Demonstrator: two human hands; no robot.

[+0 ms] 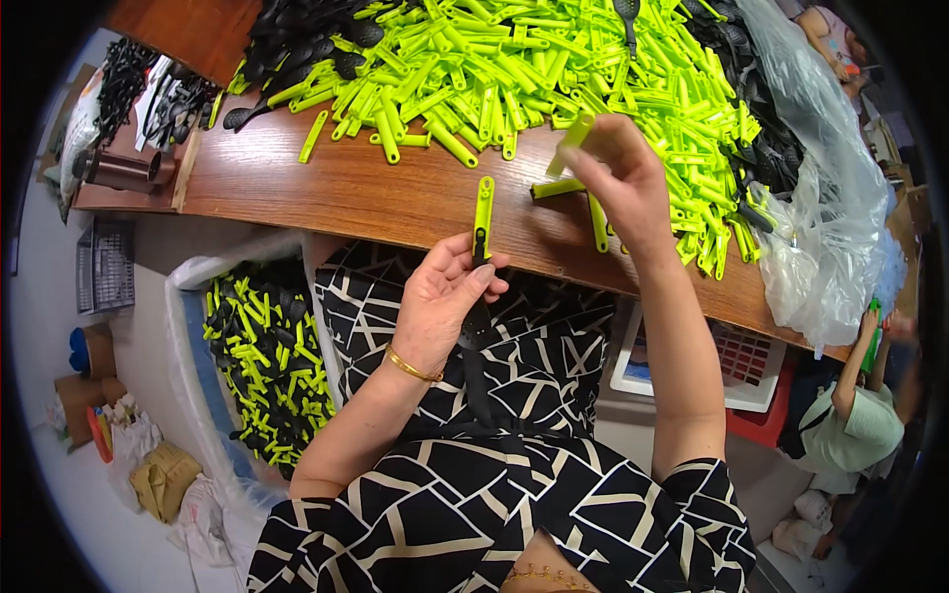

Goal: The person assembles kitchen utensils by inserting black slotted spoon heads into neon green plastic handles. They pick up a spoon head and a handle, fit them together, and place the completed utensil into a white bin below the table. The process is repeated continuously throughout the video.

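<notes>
Left hand (442,296): closed on a black utensil (478,326), its lime-green handle piece (483,219) upright above the fingers, held over the lap, likely to keep the joint in sight.
Right hand (621,183): pinches 1 loose green handle piece (573,138), lifted just above the wooden table (336,188).
Supply: heap of green handle pieces (554,69) near that hand; black utensil heads (306,44) beyond it.
Beside: bin of finished utensils (262,361) at the left knee.
Obstruction: clear plastic bag (830,217) crowds the heap's right side.

Handles (554,59) lie heaped on the worktop (326,188); spoons (306,44) behind-left, bag (830,198) right, bin (262,366) below-left.
</notes>
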